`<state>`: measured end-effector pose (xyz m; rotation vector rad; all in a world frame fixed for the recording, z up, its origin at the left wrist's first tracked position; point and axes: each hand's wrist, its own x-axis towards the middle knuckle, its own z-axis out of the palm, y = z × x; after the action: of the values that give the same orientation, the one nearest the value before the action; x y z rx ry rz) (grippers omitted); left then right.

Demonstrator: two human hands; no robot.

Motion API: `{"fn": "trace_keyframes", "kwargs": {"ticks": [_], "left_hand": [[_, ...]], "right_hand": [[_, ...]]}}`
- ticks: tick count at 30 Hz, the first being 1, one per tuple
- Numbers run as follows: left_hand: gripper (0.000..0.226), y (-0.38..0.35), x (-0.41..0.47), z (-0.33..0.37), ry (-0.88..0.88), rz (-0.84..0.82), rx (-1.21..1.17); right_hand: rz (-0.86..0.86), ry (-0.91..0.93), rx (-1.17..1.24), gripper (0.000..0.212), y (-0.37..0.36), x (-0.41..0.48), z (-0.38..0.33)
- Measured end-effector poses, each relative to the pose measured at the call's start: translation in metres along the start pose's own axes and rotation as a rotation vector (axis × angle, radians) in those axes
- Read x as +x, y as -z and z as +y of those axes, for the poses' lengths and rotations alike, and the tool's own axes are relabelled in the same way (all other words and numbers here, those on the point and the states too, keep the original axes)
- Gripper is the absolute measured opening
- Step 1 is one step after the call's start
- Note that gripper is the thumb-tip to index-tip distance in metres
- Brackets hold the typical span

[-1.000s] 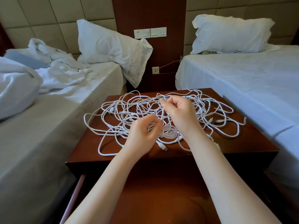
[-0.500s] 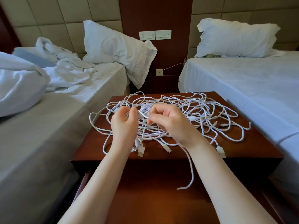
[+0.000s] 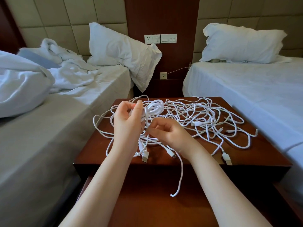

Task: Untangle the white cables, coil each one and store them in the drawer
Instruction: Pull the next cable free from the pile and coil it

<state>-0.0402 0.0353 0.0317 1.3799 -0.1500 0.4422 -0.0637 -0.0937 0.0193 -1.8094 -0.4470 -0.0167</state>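
Note:
A tangle of white cables [image 3: 201, 118] is spread over the dark wooden nightstand top [image 3: 262, 153]. My left hand [image 3: 127, 122] is raised above the tangle and grips a small coil of white cable [image 3: 154, 108]. My right hand [image 3: 170, 132], just right of and below it, pinches a strand leading from that coil. One loose cable end [image 3: 173, 194] hangs over the front edge above the open drawer [image 3: 147, 202]. Several USB plugs [image 3: 145, 155] lie at the front edge.
A bed with a rumpled white duvet [image 3: 24, 89] stands to the left and a made bed [image 3: 246, 89] to the right, each with a pillow. Wall sockets and switches [image 3: 160, 38] sit on the wooden panel behind the nightstand.
My left hand has risen and now holds gathered loops as a small coil. My right hand has dropped lower and to the right. The loose cable end hangs further into the drawer area.

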Motion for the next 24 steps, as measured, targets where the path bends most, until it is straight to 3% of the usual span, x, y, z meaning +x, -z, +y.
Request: {"fn": "trace_keyframes", "kwargs": {"ticks": [7,11,12,14,20,24], "left_hand": [[0.031,-0.003,-0.01,0.009,0.01,-0.35,0.017],[0.027,-0.005,-0.014,0.006,0.039,-0.483,0.139],[0.027,-0.005,-0.015,0.003,0.038,-0.502,0.184],[0.027,-0.006,-0.015,0.0,0.011,-0.523,0.277],[0.026,-0.009,-0.017,0.002,-0.113,-0.539,0.539],[0.028,-0.01,-0.015,-0.002,-0.103,-0.435,0.602]], "right_hand": [[0.066,-0.103,0.124,0.029,0.013,-0.002,0.018],[0.125,-0.064,0.236,0.011,0.024,0.001,0.023],[0.143,-0.048,0.254,0.017,0.026,0.001,0.024],[0.184,-0.023,0.295,0.031,0.031,0.002,0.024],[0.256,0.007,0.393,0.027,0.036,0.003,0.022],[0.277,0.021,0.341,0.033,0.033,0.003,0.015]]}}
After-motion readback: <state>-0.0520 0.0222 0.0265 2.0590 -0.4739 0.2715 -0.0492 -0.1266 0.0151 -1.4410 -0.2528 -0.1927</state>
